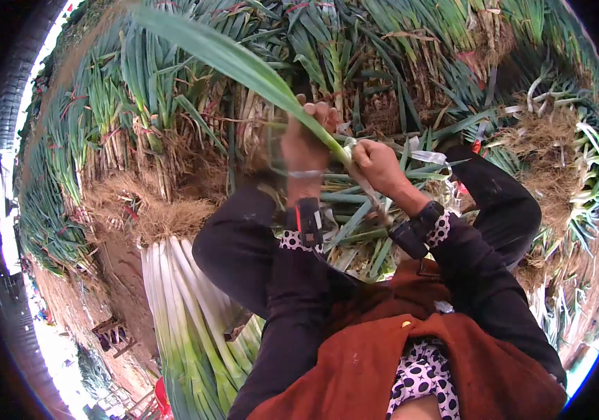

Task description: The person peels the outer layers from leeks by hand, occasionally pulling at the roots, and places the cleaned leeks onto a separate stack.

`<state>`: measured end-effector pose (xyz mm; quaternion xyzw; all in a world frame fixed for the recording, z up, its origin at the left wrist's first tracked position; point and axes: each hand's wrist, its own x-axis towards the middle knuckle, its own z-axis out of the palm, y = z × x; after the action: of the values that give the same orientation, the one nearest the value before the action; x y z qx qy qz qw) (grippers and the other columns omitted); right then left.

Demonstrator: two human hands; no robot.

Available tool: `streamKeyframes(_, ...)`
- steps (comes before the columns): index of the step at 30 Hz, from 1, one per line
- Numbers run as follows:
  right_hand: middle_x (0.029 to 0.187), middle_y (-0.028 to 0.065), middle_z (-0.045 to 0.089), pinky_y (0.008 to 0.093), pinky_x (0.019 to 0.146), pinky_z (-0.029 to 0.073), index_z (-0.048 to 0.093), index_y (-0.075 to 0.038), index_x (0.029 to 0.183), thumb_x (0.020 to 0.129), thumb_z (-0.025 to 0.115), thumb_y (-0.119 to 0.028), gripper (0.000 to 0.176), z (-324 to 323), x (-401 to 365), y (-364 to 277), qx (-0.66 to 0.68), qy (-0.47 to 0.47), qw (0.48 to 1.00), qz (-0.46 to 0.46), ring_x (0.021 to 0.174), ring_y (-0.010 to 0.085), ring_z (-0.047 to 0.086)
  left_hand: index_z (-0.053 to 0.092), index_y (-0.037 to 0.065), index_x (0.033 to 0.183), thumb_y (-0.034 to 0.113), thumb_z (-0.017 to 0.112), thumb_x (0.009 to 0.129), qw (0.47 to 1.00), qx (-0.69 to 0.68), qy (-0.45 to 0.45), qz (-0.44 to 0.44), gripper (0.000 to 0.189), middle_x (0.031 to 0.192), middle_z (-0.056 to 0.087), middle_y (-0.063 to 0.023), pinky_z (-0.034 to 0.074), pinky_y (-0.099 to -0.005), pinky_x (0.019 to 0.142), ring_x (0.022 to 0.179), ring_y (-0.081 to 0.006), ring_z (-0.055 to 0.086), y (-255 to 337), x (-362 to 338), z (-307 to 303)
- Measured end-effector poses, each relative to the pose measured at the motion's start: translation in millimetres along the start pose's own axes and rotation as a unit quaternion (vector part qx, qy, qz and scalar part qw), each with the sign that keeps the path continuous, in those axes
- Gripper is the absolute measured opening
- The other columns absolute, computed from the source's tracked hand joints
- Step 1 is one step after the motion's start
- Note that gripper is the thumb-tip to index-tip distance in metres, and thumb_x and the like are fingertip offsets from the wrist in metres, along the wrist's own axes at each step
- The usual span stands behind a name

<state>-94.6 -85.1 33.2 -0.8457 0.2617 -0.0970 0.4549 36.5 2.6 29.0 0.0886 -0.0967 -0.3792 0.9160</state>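
A long green onion (271, 84) slants across the middle, its wide green leaf up to the left and its root end down by my right wrist. My left hand (306, 140), partly blurred, has its fingers curled round the stalk where green turns pale. Closer to the root end, my right hand (381, 166) is closed, thumb and fingers pinching the stalk's pale outer layer. Behind and below my hands, loose green leaves and peelings (355, 217) lie in a pile between my knees.
Cleaned white-stemmed green onions (187, 301) lie to my left, roots pointing away. Tied bundles of unpeeled green onions (131, 119) stand in front. More rooted onions (544, 147) are heaped at the right. Bare soil (121, 280) shows at left.
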Motion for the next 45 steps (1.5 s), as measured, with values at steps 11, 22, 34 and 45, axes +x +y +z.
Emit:
streamKeyframes(11, 0.075, 0.0034, 0.052, 0.0221, 0.042, 0.03, 0.049, -0.006, 0.099, 0.094, 0.037, -0.036, 0.033, -22, 0, 37, 0.582, -0.084, 0.759, 0.28, 0.048, 0.007, 0.034, 0.048, 0.008, 0.102, 0.032, 0.042, 0.094, 0.993, 0.004, 0.103, 0.066, 0.025, 0.088, 0.053, -0.0025, 0.041, -0.0262, 0.053, 0.064, -0.0123, 0.048, 47, 5, -24)
streamKeyframes(22, 0.069, 0.0076, 0.055, 0.0302, 0.06, 0.041, 0.055, -0.001, 0.095, 0.093, 0.036, -0.028, 0.033, -92, -110, -5, 0.11, -0.329, 0.936, 0.049, 0.064, 0.0158, 0.049, 0.045, 0.01, 0.105, 0.025, 0.04, 0.095, 0.91, 0.252, 0.328, 0.034, 0.019, 0.08, 0.053, -0.0069, 0.036, -0.0274, 0.043, 0.057, -0.0143, 0.044, 53, 50, -18)
streamKeyframes(34, 0.067, 0.0086, 0.053, 0.0303, 0.059, 0.044, 0.057, -0.002, 0.092, 0.089, 0.042, -0.02, 0.024, -192, -222, -15, -0.011, -0.306, 0.914, 0.266, 0.06, 0.0152, 0.051, 0.044, 0.003, 0.1, 0.026, 0.039, 0.094, 0.873, 0.307, 0.376, 0.043, 0.024, 0.076, 0.055, -0.0105, 0.036, -0.0271, 0.038, 0.052, -0.015, 0.046, 77, 67, -65)
streamKeyframes(45, 0.087, 0.0024, 0.06, 0.0233, 0.066, 0.046, 0.059, 0.0, 0.101, 0.083, 0.061, -0.018, 0.026, -48, -49, -46, 0.264, -0.242, 0.919, 0.164, 0.076, 0.0082, 0.054, 0.045, 0.014, 0.104, 0.025, 0.039, 0.094, 0.959, 0.185, 0.214, -0.007, 0.016, 0.082, 0.054, -0.0088, 0.037, -0.026, 0.044, 0.056, -0.015, 0.045, 30, 56, 37)
